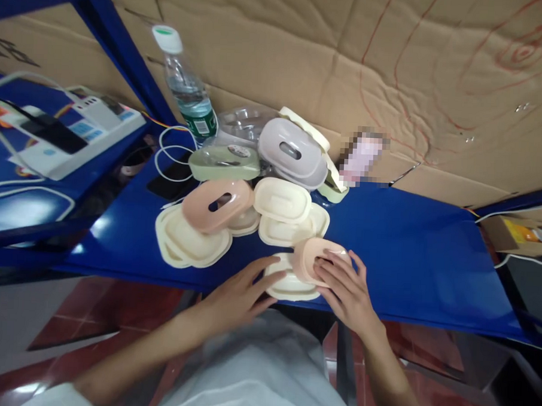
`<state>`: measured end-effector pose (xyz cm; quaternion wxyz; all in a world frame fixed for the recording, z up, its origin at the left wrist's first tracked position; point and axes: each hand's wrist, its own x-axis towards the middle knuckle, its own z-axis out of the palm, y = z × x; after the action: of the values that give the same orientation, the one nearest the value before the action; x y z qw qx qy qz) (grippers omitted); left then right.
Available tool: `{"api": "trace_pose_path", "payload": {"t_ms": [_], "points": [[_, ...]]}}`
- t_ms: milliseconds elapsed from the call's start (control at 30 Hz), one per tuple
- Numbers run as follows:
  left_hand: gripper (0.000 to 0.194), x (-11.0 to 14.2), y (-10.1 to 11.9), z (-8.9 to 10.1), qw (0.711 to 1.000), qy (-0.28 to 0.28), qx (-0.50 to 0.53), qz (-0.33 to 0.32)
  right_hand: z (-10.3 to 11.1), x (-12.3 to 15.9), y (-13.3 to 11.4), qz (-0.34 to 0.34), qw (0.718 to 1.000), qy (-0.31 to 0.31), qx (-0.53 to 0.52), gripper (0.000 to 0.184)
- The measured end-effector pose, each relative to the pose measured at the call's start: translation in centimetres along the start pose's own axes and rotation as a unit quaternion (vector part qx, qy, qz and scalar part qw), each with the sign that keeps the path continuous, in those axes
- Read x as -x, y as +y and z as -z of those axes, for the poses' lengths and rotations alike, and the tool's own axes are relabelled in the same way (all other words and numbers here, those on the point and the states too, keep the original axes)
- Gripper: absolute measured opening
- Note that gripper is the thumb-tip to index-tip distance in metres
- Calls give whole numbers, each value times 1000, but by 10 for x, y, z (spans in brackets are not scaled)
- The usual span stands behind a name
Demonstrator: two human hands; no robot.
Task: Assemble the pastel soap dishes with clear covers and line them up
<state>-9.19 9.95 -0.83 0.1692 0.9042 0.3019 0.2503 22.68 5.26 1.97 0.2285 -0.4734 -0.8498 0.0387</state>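
My right hand grips a pale pink plastic cover with an oval slot. Its fingers lie over the slot and hide part of it, while the thumb is toward the near side. Under and beside the cover is a cream plastic base near the table's front edge. At the left end of that base, my left hand is open, fingers apart and tips touching or close to its rim. Just beyond lie more cream bases, one on another. A darker pink slotted cover rests on cream pieces to the left.
Behind stand a grey slotted cover, a green piece in clear wrap and a water bottle. A white cable loops beside a dark phone-like slab. A power strip sits left. Cardboard backs the blue table.
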Motion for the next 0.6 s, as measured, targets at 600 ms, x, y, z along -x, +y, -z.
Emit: {"api": "trace_pose_path", "payload": {"t_ms": [600], "points": [[49,11,-11,-2,987,93,132,-12,-45,-18,-69,60,992,108,39,34]]}}
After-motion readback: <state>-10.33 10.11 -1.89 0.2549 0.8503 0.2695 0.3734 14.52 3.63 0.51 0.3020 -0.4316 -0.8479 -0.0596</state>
